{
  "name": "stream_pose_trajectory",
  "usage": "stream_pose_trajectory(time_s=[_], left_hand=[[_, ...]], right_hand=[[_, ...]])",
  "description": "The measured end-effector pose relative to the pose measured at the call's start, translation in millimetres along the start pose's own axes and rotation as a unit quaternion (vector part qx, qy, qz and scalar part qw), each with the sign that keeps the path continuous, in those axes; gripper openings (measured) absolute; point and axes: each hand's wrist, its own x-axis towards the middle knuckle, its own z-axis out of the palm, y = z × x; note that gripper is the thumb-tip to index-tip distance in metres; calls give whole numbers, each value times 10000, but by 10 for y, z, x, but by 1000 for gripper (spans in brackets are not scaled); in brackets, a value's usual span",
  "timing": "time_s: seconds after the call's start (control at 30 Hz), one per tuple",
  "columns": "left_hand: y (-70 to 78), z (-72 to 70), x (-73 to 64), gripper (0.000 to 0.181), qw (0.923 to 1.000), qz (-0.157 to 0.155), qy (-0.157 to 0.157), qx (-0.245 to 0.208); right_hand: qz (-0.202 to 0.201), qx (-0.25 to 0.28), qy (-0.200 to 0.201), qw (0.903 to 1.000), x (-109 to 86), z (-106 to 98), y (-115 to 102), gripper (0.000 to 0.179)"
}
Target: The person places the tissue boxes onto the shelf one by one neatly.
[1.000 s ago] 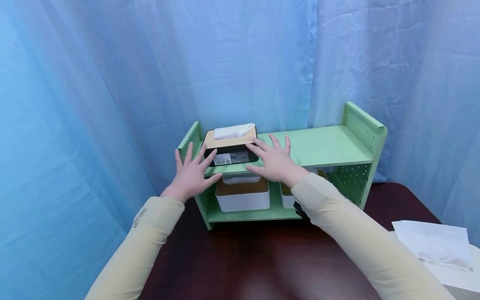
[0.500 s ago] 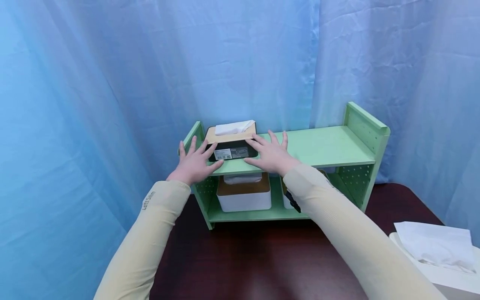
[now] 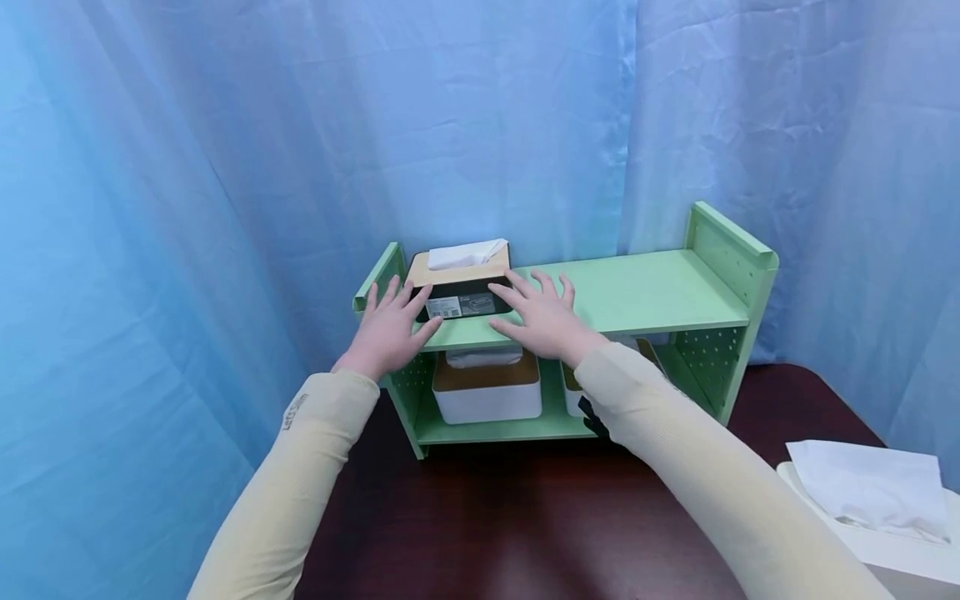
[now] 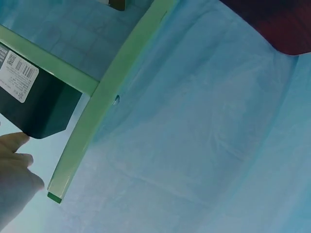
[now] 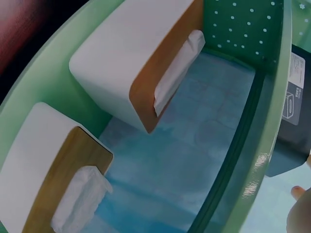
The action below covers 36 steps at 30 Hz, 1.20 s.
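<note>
A black tissue box (image 3: 472, 302) with a light wooden lid and a white tissue stands at the left end of the green shelf's (image 3: 633, 287) upper board. My left hand (image 3: 384, 332) is at the box's front left corner, its fingers spread. In the left wrist view, one fingertip (image 4: 18, 139) meets the black box's edge. My right hand (image 3: 551, 321) is at the front right corner, also with spread fingers. Whether the right fingertips touch the box is hard to tell. Neither hand is curled round anything.
Two white tissue boxes with brown lids, one left (image 5: 131, 48) and one right (image 5: 43, 160) in the right wrist view, sit on the lower board. Another white tissue box (image 3: 911, 554) lies at the right on the dark red table (image 3: 480, 517). Blue curtains (image 3: 480, 125) hang behind.
The black tissue box has slid a little back on the upper board, away from its front edge. Both hands have stayed beside it, fingers spread; the last half second shows little movement.
</note>
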Motion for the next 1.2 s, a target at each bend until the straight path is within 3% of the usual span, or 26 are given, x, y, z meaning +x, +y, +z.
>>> stream_pose_trajectory(time_s=[0.23, 0.4, 0.6, 0.77, 1.0, 1.2], left_hand=[[8, 123, -130, 59, 9970, 513, 585, -13], [52, 309, -265, 53, 9885, 931, 1174, -204], [177, 569, -426, 48, 9788, 1250, 1587, -320], [275, 786, -560, 46, 9736, 1408, 1738, -457], [418, 1107, -702, 43, 9640, 1861, 1799, -614], [536, 1441, -891, 42, 9644, 1651, 1759, -1081]], right_hand=[[-240, 249, 443, 9984, -157, 124, 37, 57], [-342, 221, 634, 9972, -324, 228, 89, 56], [-540, 242, 888, 9943, -564, 380, 172, 55], [-724, 180, 1056, 9916, -757, 522, 232, 54], [-838, 430, 1285, 9872, -996, 750, 322, 53], [-678, 771, 1205, 9874, -1290, 956, 417, 50]])
